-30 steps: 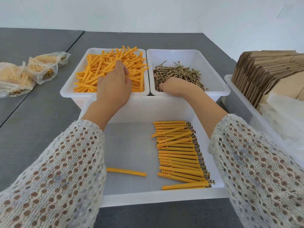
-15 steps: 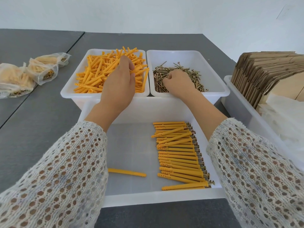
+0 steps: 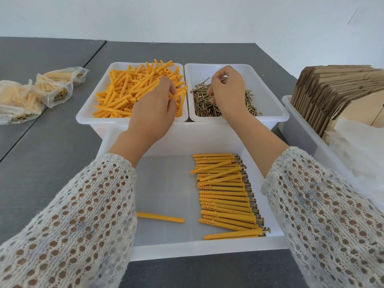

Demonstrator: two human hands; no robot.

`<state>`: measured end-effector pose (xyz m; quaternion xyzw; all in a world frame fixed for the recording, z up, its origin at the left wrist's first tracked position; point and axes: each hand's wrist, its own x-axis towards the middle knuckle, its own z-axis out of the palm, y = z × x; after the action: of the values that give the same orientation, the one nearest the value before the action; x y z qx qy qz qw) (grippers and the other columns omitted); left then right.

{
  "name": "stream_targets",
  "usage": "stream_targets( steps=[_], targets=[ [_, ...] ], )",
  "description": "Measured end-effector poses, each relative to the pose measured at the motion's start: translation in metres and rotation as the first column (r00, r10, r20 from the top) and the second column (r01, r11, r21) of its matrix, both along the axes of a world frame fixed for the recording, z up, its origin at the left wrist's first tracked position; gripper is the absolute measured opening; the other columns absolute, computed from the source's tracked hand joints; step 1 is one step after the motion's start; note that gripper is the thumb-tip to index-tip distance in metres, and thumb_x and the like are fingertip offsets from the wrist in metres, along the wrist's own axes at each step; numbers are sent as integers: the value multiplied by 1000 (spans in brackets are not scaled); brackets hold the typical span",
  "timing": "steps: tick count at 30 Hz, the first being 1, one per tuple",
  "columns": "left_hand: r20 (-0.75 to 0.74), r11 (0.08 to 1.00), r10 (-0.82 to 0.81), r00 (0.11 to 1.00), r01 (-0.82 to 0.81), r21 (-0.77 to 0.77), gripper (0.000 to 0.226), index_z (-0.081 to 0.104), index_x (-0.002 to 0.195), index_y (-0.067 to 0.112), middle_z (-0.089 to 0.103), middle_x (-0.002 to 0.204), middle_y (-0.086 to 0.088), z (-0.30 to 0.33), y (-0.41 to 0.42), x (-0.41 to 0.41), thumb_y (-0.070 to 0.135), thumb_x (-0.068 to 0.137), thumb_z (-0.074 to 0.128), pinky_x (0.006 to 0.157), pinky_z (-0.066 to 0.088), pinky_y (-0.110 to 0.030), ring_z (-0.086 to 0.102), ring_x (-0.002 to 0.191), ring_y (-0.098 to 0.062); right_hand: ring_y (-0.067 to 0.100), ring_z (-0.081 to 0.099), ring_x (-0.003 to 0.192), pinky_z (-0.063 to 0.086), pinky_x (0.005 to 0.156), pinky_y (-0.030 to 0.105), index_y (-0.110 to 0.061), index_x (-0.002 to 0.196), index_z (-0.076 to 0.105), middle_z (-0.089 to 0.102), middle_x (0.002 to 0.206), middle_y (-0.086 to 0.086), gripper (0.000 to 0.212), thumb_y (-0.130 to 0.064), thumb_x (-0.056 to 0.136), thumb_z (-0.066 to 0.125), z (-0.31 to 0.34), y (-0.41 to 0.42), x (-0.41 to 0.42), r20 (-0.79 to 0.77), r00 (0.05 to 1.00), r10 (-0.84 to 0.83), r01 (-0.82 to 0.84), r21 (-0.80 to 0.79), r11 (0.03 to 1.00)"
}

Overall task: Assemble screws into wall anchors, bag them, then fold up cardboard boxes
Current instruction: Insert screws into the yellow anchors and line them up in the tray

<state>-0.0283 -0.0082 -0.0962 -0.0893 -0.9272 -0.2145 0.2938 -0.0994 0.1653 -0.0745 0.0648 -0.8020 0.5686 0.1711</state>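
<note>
Surface (image 3: 52, 154) of grey laminate is carrying white plastic bins; at upper centre, the left hand (image 3: 152, 110) is grasping orange plastic wall anchors (image 3: 128, 92), while the right hand (image 3: 227, 90) is pinching a brass screw (image 3: 223, 79) over loose screws (image 3: 202, 104).

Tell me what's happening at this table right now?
A person is picking parts for assembly. The left hand grips orange wall anchors in their bin, the right hand pinches a screw over the screw pile. A row of finished anchors lies in the near tray.
</note>
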Motion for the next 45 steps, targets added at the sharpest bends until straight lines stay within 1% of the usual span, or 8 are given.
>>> stream_targets(
  steps=[7,11,24,28,32,36,40,45],
  targets=[
    [21,1000,18,1000,-17,-20,12,51,109,19,51,78,8,-1,-1,-3,17,99,44,49,24,-28,45,62,-14,19,66,55,51,48,24,-8,94,54,68,63,5,10,-1,92,47,9,12,-6,378,908,183,55,-540,840],
    [24,999,16,1000,-15,-30,10,53,103,20,47,74,13,-2,-1,-4,17,98,45,49,24,-28,44,64,-12,20,70,62,54,52,24,-7,88,56,69,68,6,11,0,91,47,8,22,-8,395,881,258,101,-693,714],
    [24,999,8,1000,-8,-31,13,56,102,17,58,80,3,-1,0,-3,17,99,44,49,28,-29,49,68,-19,18,73,96,59,70,28,-11,106,55,76,95,-2,9,-12,103,47,8,23,-6,283,870,404,-21,-798,602],
    [30,1000,-18,999,19,-22,15,55,99,14,69,95,-1,0,0,-2,21,101,41,55,44,-39,55,72,-22,18,74,91,58,70,29,-14,98,57,77,94,-1,10,-16,103,48,8,18,-5,279,857,433,-95,-741,665],
    [12,999,-8,1000,8,-50,23,55,93,11,63,85,-1,0,1,-3,26,103,40,51,32,-32,53,72,-23,17,74,89,57,66,26,-15,93,57,77,93,0,17,-22,104,45,7,12,-6,277,854,440,-167,-655,737],
    [24,998,-9,1000,10,-60,28,60,95,12,65,89,-2,1,1,-2,26,104,37,57,42,-39,56,76,-23,16,73,78,55,61,24,-15,90,60,77,93,2,20,-26,103,49,6,9,-8,286,864,415,-176,-601,780],
    [17,998,-3,1000,4,-64,28,61,95,14,66,90,0,1,2,-2,26,104,37,57,40,-36,56,77,-21,11,51,56,44,49,22,-15,83,65,67,75,-3,23,-27,100,55,6,8,-7,303,879,367,-150,-555,818],
    [24,998,1,1000,0,-59,27,62,93,16,64,84,1,0,2,-3,26,104,39,52,33,-32,55,73,-21,9,39,47,35,47,22,-15,83,58,53,60,-6,24,-25,103,49,10,9,-2,311,790,528,-290,-570,769]
  ],
)
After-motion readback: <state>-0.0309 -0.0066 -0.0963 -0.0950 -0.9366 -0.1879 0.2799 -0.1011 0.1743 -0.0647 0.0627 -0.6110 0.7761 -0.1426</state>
